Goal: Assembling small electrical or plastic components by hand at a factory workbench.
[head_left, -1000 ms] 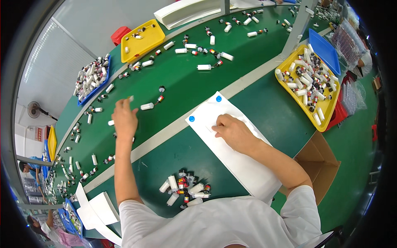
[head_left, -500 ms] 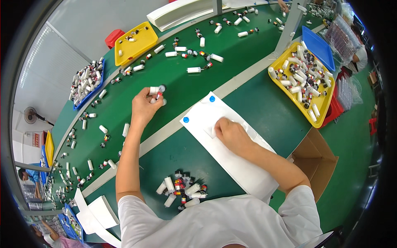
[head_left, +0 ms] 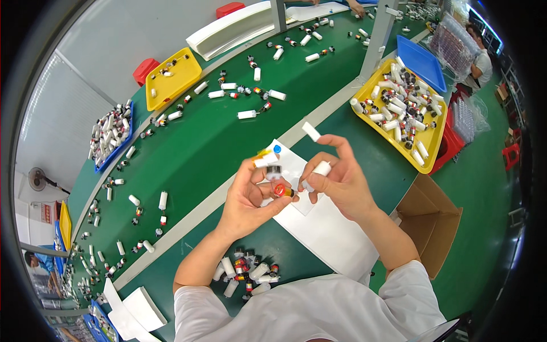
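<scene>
In front of me, over the white paper strip (head_left: 336,228), my two hands are close together. My left hand (head_left: 245,202) is closed around a small cylinder with a red end (head_left: 280,190), a grey-and-black cap (head_left: 274,171) and a white piece (head_left: 265,161) with yellow behind it. My right hand (head_left: 347,182) grips a white plastic cylinder (head_left: 322,169) between thumb and fingers. A small white rectangular piece (head_left: 311,131), perhaps a label, sits at its raised index fingertip. Below the left forearm lies a pile of white cylinders and black, red and yellow parts (head_left: 259,271).
A yellow tray (head_left: 421,165) heaped with cylinders stands at the right, beside a blue tray (head_left: 421,62) and a cardboard box (head_left: 436,228). Loose parts lie along the green conveyor belt (head_left: 194,134). Far left are another yellow tray (head_left: 191,68) and a filled blue tray (head_left: 128,139).
My left hand has come from over the belt toward me and right, carrying its parts. The right hand has lifted off the paper strip and now holds a white cylinder and the rectangular piece.
</scene>
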Demonstrator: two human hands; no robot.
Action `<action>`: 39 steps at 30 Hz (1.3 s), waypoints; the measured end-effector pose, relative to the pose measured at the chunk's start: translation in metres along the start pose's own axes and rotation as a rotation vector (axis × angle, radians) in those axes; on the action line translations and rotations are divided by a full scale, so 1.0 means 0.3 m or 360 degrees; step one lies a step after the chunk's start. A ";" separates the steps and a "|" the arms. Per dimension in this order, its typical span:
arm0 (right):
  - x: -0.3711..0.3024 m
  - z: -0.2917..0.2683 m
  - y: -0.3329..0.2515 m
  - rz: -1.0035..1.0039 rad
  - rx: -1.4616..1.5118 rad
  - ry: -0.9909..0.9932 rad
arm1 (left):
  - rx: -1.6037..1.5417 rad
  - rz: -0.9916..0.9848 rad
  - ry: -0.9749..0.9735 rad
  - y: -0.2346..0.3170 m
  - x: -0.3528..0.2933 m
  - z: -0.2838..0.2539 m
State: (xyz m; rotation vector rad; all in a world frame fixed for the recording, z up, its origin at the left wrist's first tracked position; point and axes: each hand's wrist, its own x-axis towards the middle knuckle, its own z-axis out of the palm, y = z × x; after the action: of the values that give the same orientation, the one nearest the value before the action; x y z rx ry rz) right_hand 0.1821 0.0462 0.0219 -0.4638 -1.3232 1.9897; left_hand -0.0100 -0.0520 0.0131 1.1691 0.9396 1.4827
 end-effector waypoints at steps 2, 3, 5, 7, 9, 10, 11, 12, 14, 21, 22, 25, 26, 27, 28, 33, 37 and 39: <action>-0.010 0.033 -0.025 -0.0015 0.0102 0.0045 | 0.0309 0.0131 0.0011 -0.012 -0.007 -0.006; -0.012 0.046 -0.023 -0.0072 0.0093 0.0091 | 0.0850 0.0315 -0.0010 -0.001 -0.010 -0.005; -0.014 0.065 -0.009 -0.0129 0.0080 0.0140 | 0.1647 0.0791 0.0092 0.016 0.005 0.016; -0.010 0.067 0.014 -0.0098 0.0255 0.0278 | 0.1745 0.0785 0.0111 0.018 0.009 0.035; -0.006 0.040 0.011 -0.0106 0.0217 0.0285 | 0.1761 0.0689 0.0110 0.009 0.011 0.040; -0.004 0.020 0.006 -0.0115 0.0181 0.0297 | 0.1761 0.0687 0.0111 -0.010 0.017 0.040; 0.003 -0.004 -0.001 -0.0114 0.0182 0.0292 | 0.1145 0.0335 0.0121 -0.033 0.030 0.046; 0.011 -0.029 -0.009 -0.0136 0.0113 0.0178 | 0.0525 -0.0009 0.0127 -0.048 0.047 0.054; 0.028 -0.081 -0.022 -0.0157 0.0044 0.0068 | 0.0117 -0.0042 0.0012 -0.059 0.100 0.075; 0.070 -0.166 -0.020 -0.0415 -0.0222 -0.0462 | -0.0696 -0.0688 -0.0141 -0.099 0.143 0.035; 0.069 -0.150 -0.016 -0.0350 -0.0197 -0.0544 | -0.0848 -0.0723 -0.0233 -0.098 0.122 0.017; 0.054 -0.043 0.000 -0.0134 -0.0216 -0.0624 | -0.0986 -0.0939 -0.0256 -0.072 -0.003 -0.062; 0.047 -0.002 0.016 -0.0133 -0.0220 -0.0618 | -0.0990 -0.0942 -0.0262 -0.051 -0.045 -0.082; 0.042 0.039 0.035 -0.0245 -0.0353 -0.0570 | -0.0973 -0.1009 -0.0295 -0.022 -0.089 -0.098; 0.035 0.079 0.057 -0.0356 -0.0485 -0.0520 | -0.0955 -0.1077 -0.0327 0.000 -0.127 -0.114; -0.010 0.167 0.108 -0.0821 -0.1403 0.0364 | -0.0861 -0.0986 -0.0209 0.027 -0.148 -0.102; -0.089 0.158 0.135 -0.0250 0.0116 0.0327 | -0.0465 -0.0663 0.0006 0.010 -0.100 -0.049; -0.094 0.165 0.121 0.0086 0.0333 0.0196 | -0.0361 -0.0564 0.0049 -0.004 -0.077 -0.022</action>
State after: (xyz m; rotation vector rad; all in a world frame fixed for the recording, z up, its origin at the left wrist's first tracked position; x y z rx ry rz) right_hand 0.1581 -0.0150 0.0073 -0.5176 -1.0244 2.0813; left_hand -0.0152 -0.0744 0.0058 0.7721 0.9181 1.2822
